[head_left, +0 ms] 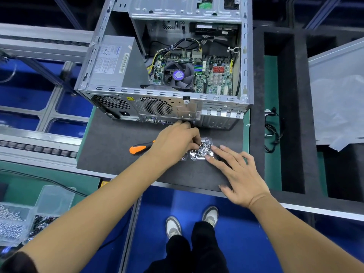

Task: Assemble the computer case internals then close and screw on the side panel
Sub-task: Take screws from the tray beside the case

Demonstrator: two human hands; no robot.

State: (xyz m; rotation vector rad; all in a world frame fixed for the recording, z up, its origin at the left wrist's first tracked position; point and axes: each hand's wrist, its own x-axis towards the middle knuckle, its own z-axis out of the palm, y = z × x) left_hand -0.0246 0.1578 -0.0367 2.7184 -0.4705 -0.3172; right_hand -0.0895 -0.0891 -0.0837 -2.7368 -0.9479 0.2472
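Note:
The open computer case (163, 95) lies on its side on the dark mat, motherboard, CPU fan (178, 75) and power supply (112, 62) exposed. In front of it sits a small clear tray of screws (201, 151). My left hand (175, 142) reaches into the tray with its fingers curled, pinching among the screws. My right hand (234, 174) rests flat on the mat, fingers straight, their tips touching the tray's right edge. An orange-handled screwdriver (137, 149) lies on the mat, partly hidden under my left hand.
The grey side panel (338, 91) lies at the right over black foam compartments (291, 115). Loose black cables (272, 131) sit beside the mat. Clear bins of screws (17, 221) stand at the lower left. A conveyor frame (39, 46) runs along the left.

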